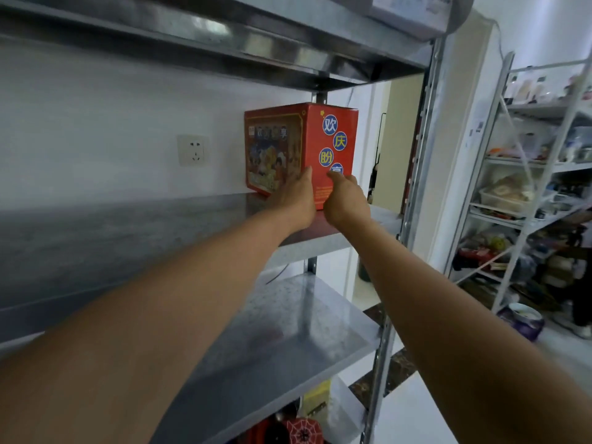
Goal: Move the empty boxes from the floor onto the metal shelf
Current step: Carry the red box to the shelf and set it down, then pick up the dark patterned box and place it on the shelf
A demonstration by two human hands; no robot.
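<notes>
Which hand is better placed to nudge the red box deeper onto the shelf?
Probably the left hand: it lies flat on the red box at its near corner, facing the wall. The right hand only touches the side face near the shelf end.

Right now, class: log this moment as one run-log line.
stage: placing | object: red box on metal shelf | left hand: on box | right hand: on box | status: not released

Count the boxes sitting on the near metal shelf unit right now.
1. The red box stands at the far end of the middle shelf, against the wall, with the left hand and right hand on it. The top shelf's surface is out of view.
</notes>
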